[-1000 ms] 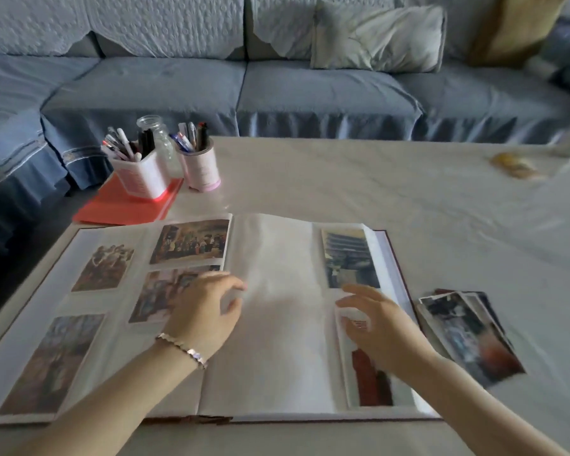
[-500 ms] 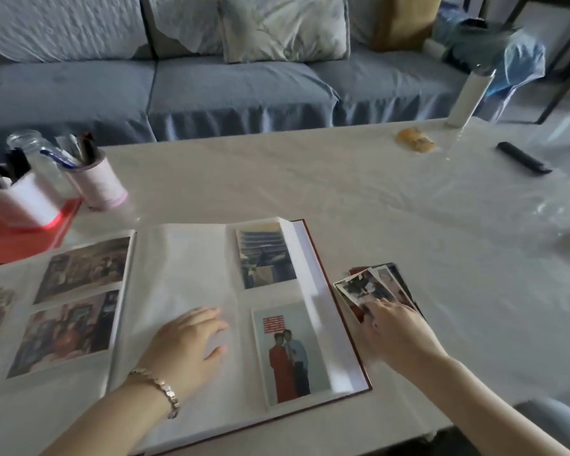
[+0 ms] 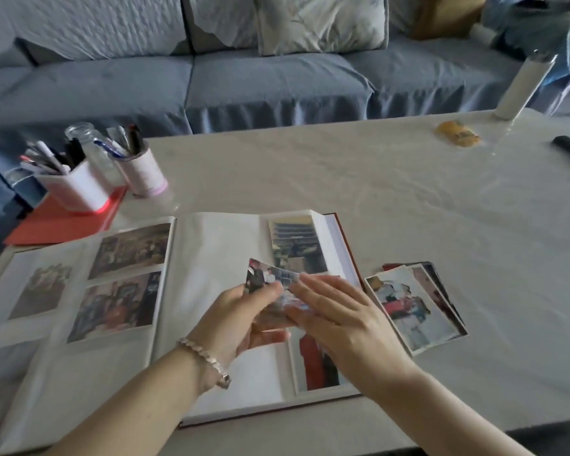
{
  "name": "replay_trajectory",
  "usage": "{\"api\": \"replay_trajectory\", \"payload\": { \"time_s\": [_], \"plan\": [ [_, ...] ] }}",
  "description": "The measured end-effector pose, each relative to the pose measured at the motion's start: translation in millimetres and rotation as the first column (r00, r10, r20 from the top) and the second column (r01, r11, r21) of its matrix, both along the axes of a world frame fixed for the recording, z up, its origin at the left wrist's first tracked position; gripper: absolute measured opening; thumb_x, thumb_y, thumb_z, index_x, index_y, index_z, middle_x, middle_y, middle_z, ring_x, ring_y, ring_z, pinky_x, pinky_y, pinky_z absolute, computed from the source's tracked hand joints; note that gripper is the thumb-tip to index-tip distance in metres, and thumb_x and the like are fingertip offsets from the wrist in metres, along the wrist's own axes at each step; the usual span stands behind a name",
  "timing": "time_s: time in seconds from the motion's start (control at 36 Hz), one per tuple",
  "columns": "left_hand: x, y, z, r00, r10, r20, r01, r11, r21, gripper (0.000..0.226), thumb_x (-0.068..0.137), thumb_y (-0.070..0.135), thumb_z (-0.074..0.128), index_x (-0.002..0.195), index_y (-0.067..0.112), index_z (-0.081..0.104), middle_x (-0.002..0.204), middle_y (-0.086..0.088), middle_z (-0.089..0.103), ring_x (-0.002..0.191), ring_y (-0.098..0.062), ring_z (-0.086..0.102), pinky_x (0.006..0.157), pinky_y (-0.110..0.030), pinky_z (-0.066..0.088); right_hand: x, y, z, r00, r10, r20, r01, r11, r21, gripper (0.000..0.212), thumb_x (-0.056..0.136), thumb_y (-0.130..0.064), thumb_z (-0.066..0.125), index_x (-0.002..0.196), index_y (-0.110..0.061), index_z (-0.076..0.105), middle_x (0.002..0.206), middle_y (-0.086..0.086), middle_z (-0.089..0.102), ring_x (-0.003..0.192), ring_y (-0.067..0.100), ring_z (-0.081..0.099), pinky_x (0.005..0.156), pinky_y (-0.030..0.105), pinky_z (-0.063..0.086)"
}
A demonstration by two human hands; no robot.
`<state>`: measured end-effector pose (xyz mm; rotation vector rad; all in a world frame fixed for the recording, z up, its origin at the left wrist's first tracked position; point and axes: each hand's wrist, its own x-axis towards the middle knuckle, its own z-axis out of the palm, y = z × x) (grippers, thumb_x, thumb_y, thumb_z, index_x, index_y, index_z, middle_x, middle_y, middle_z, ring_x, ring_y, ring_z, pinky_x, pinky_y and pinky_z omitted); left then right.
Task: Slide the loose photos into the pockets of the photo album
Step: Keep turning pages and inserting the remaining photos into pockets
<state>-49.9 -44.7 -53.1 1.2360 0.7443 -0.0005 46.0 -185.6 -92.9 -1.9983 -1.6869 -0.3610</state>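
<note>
Open photo album [image 3: 218,245] with smooth, sheeny plastic pocket pages, bent glossy paper photo [image 3: 262,274], pile of glossy paper photos [image 3: 408,307], pale wrinkled table cover [image 3: 343,179] with faint sheen, blue sofa [image 3: 260,80] in matt textured cloth, shiny metal-looking bracelet [image 3: 208,360], matt red card sheet [image 3: 56,225].

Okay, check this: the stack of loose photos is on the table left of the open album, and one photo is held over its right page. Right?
Not quite. The head view shows the stack of loose photos right of the open album, not left. One photo is indeed held over its right page, in the left hand.
</note>
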Motion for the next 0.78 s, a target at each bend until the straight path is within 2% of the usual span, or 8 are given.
{"api": "replay_trajectory", "payload": {
  "time_s": [0.08,0.19,0.31,0.39,0.53,0.61,0.72,0.78],
  "plan": [
    [-9,13,-5,0.985,0.167,-0.046,-0.164,0.985,0.056,0.011,0.090,0.002,0.054,0.094,0.003,0.064,0.080,-0.014,0.073,0.070,-0.026,0.071,0.062,-0.034,0.059,-11,21,-6,0.995,0.062,-0.073,-0.072,0.987,-0.143,0.031,0.087,-0.030,0.053,0.113,-0.019,0.068,0.126,0.001,0.061,0.123,0.020,0.053,0.105,0.038,0.039],
    [-30,40,-10,0.941,0.337,-0.016,-0.326,0.921,0.215,0.010,0.087,0.001,0.059,0.082,0.006,0.065,0.084,-0.015,0.071,0.066,-0.024,0.069,0.051,-0.029,0.057,-26,46,-5,0.970,-0.003,-0.242,-0.057,0.969,-0.241,0.051,0.086,-0.046,0.044,0.123,-0.015,0.059,0.131,0.001,0.057,0.124,0.019,0.051,0.103,0.036,0.037],
    [-64,74,-15,0.880,0.471,0.058,-0.454,0.800,0.392,0.009,0.084,0.003,0.065,0.075,0.007,0.063,0.081,-0.014,0.064,0.052,-0.018,0.064,0.044,-0.025,0.055,-43,69,-2,0.951,-0.088,-0.295,-0.004,0.955,-0.298,0.050,0.088,-0.045,0.041,0.127,-0.017,0.058,0.134,0.000,0.054,0.125,0.018,0.051,0.102,0.034,0.036],
    [-96,98,-21,0.824,0.560,0.090,-0.538,0.722,0.435,0.011,0.083,0.005,0.066,0.074,0.009,0.063,0.075,-0.011,0.065,0.043,-0.016,0.063,0.044,-0.025,0.055,-56,89,-1,0.947,-0.045,-0.317,-0.055,0.953,-0.299,0.051,0.096,-0.041,0.044,0.144,-0.024,0.035,0.152,-0.010,0.024,0.140,0.003,0.017,0.111,0.016,0.004],
    [-149,135,-35,0.698,0.705,0.124,-0.638,0.535,0.553,0.016,0.087,0.011,0.063,0.072,0.015,0.061,0.074,-0.007,0.065,0.054,-0.025,0.065,0.055,-0.036,0.056,-81,119,-8,0.934,0.058,-0.351,-0.180,0.928,-0.326,0.057,0.097,-0.043,0.039,0.148,-0.032,0.017,0.153,-0.019,0.004,0.141,-0.003,-0.002,0.092,0.000,-0.017],
    [-173,149,-41,0.641,0.755,0.138,-0.657,0.447,0.608,0.017,0.089,0.012,0.061,0.073,0.017,0.060,0.077,-0.006,0.065,0.060,-0.020,0.063,0.050,-0.025,0.056,-95,132,-11,0.928,0.103,-0.357,-0.242,0.897,-0.370,0.059,0.097,-0.045,0.038,0.149,-0.031,0.013,0.155,-0.017,0.003,0.142,-0.001,0.000,0.094,0.002,-0.015],
    [-194,161,-48,0.605,0.785,0.137,-0.688,0.427,0.586,0.004,0.090,0.010,0.058,0.087,0.008,0.060,0.084,-0.009,0.065,0.071,-0.023,0.065,0.050,-0.025,0.056,-110,145,-17,0.935,0.125,-0.331,-0.267,0.863,-0.429,0.063,0.096,-0.053,0.032,0.149,-0.030,0.009,0.156,-0.015,0.003,0.143,0.004,0.002,0.098,0.007,-0.014],
    [-202,166,-51,0.599,0.789,0.133,-0.699,0.435,0.567,0.004,0.091,0.008,0.057,0.093,0.005,0.059,0.085,-0.009,0.065,0.072,-0.021,0.065,0.047,-0.022,0.055,-114,149,-21,0.944,0.095,-0.315,-0.230,0.876,-0.425,0.063,0.092,-0.055,0.029,0.148,-0.026,0.022,0.154,-0.015,0.013,0.143,0.005,0.010,0.103,0.011,-0.010]
  ]
}}
